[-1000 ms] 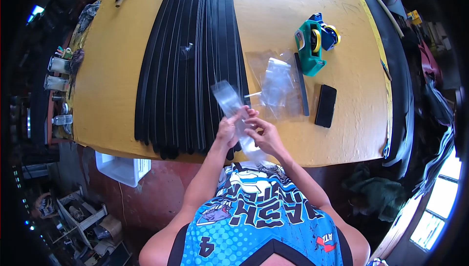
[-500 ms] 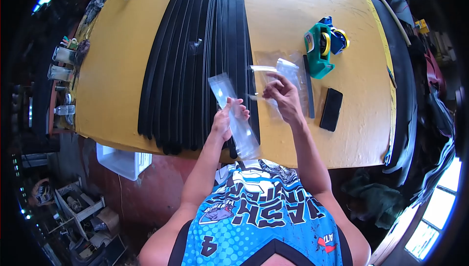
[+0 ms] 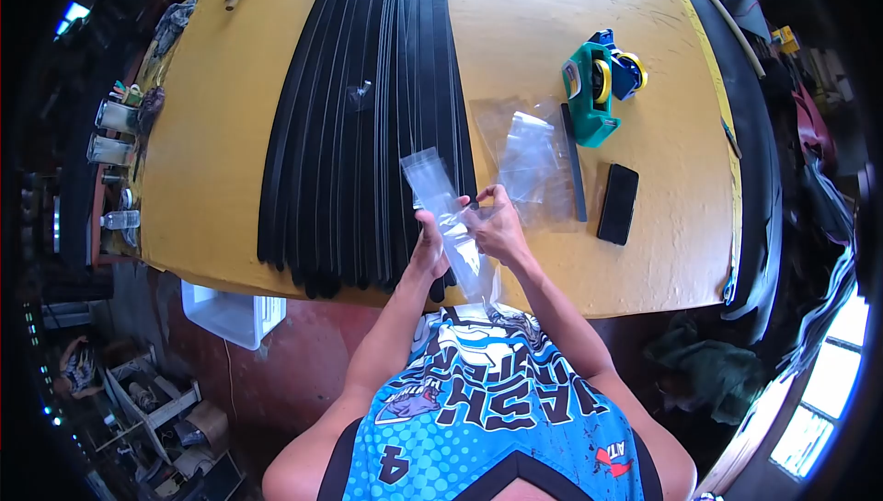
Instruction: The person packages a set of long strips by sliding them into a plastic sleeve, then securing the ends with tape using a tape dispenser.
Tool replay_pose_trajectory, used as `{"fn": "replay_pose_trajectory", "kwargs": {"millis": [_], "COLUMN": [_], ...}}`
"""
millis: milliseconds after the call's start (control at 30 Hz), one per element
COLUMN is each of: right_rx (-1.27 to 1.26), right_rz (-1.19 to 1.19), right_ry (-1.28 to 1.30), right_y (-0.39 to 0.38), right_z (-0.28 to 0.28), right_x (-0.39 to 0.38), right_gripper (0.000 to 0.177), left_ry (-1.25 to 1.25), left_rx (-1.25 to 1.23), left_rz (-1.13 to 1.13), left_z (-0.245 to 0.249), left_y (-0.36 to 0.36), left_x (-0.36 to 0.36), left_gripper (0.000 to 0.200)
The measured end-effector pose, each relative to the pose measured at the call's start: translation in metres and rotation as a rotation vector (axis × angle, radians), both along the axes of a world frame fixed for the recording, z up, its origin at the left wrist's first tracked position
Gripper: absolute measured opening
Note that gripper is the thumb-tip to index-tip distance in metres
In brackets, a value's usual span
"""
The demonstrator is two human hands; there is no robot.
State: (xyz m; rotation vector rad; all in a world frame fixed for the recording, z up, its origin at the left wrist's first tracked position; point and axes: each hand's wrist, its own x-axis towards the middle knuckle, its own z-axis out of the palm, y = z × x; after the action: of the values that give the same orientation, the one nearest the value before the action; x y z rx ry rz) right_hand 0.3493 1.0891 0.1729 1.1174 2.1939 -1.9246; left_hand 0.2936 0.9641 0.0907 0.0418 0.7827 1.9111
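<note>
A long, narrow clear plastic sleeve (image 3: 430, 179) slants across the front of the table, over the ends of the black strips (image 3: 368, 170). My left hand (image 3: 430, 243) grips it by its left edge, thumb on top. From the other side, my right hand (image 3: 497, 228) is closed, thumb and fingertips pinching the sleeve's right edge near its middle. The sleeve's lower end hangs close to the shirt. Beyond my right hand lie more clear plastic sleeves (image 3: 529, 151), loosely stacked on the yellow table (image 3: 685, 271).
Green (image 3: 589, 101) and blue (image 3: 629, 73) tape dispensers stand right of the sleeves, near a narrow dark bar (image 3: 573, 165) and a black phone (image 3: 619, 204). A crumpled plastic scrap (image 3: 361, 94) rests on the strips. Below the table's left front edge is a white bin (image 3: 230, 312).
My right hand has come down and left from above the stacked sleeves to the edge of the held sleeve. My left hand still holds that sleeve and has shifted slightly.
</note>
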Motion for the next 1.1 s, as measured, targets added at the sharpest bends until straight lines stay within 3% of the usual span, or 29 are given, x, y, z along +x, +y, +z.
{"fn": "replay_pose_trajectory", "kwargs": {"millis": [167, 233, 267, 300, 367, 400, 500, 567, 633, 767, 900, 933, 967, 1100], "right_rx": [-0.035, -0.01, -0.045, -0.081, -0.049, -0.038, -0.121, 0.2, 1.008, 1.376, 1.327, 1.199, 1.198, 0.694], "right_rz": [0.058, 0.037, 0.023, 0.01, 0.076, 0.175, 0.294, 0.093, 0.159, 0.48, 0.717, 0.657, 0.672, 0.384], "right_ry": [-0.034, -0.049, -0.04, -0.032, -0.066, -0.012, 0.071, 0.05, 0.185, -0.044, -0.012, 0.152, 0.157, 0.579], "right_y": [0.004, 0.0, -0.002, -0.003, 0.0, -0.001, 0.013, 0.044, 0.09, 0.155, 0.165, 0.159, 0.152, 0.126], "right_z": [-0.01, -0.009, -0.011, -0.013, -0.011, -0.014, -0.014, -0.039, -0.051, -0.048, -0.011, 0.004, 0.023, 0.062], "right_x": [0.007, 0.011, 0.012, 0.014, 0.018, 0.023, 0.031, 0.033, 0.028, 0.003, 0.001, 0.006, 0.011, 0.035], "right_gripper": [0.019, 0.017, 0.018, 0.02, 0.023, 0.022, 0.021, 0.023, 0.032, 0.037, 0.015, 0.008, 0.008, 0.011], "left_ry": [0.106, 0.326, 0.282, 0.281, -0.11, -0.088, -0.169, -0.127, -0.023, 0.069, 0.105, 0.11, 0.104, 0.093], "left_rx": [0.065, -0.207, -0.19, -0.187, -0.094, -0.137, -0.158, -0.199, -0.244, -0.158, -0.204, -0.216, -0.217, -0.172], "left_rz": [-0.007, -0.084, -0.069, -0.071, 0.026, 0.069, 0.062, 0.164, 0.139, 0.09, 0.109, 0.132, 0.146, 0.182], "left_z": [0.006, 0.007, 0.007, 0.008, 0.014, 0.013, 0.027, 0.017, 0.02, 0.018, 0.028, 0.03, 0.031, 0.028], "left_y": [-0.003, -0.004, -0.004, -0.003, 0.002, 0.004, 0.007, 0.013, 0.009, 0.012, 0.014, 0.013, 0.013, 0.014], "left_x": [0.01, 0.011, 0.012, 0.013, 0.01, 0.009, -0.001, -0.006, -0.014, -0.022, -0.032, -0.034, -0.035, -0.039], "left_gripper": [0.093, 0.082, 0.059, 0.059, 0.044, 0.033, 0.032, 0.031, 0.032, 0.031, 0.029, 0.029, 0.029, 0.028]}}
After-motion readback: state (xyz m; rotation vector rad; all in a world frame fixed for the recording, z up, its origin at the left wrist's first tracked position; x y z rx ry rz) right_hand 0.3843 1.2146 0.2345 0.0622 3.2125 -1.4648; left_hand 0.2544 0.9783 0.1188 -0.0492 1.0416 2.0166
